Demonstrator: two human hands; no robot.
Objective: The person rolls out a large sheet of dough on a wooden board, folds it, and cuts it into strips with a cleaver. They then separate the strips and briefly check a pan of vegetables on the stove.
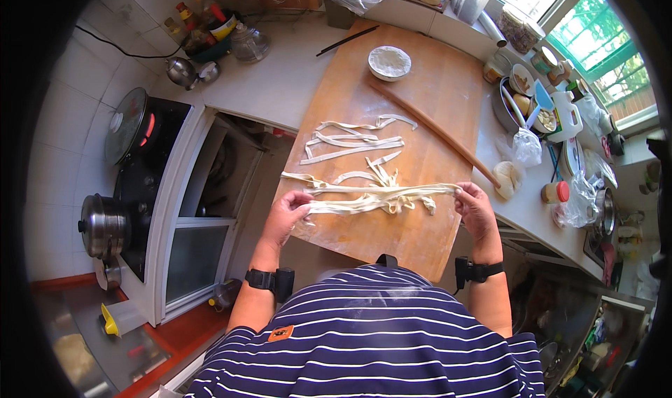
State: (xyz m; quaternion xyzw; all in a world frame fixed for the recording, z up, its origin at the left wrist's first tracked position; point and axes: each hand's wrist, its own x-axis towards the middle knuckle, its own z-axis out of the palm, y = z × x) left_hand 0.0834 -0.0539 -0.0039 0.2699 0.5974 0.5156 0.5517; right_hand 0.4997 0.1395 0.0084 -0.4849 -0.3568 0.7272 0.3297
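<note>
Several long strips of noodle dough (367, 201) stretch between my two hands, low over a wooden board (336, 235). My left hand (287, 214) pinches their left ends, and my right hand (471, 205) pinches the right ends. Looser strips lie crumpled under and just behind the stretched ones. Farther back on the board, more dough strips (357, 145) lie in loose folds. A long wooden rolling pin (430, 127) rests diagonally across the board's right side, its near end by a bag of dough-like stuff. A bowl of white flour (389, 63) stands at the far end.
Two dark chopsticks (347, 41) lie at the board's far left corner. On the right counter are a red-lidded jar (555, 192), plastic bags and a basin (506, 106) with bowls. To the left, a lidded steel pot (105, 226) stands on the cooktop, near a glowing red burner (149, 129).
</note>
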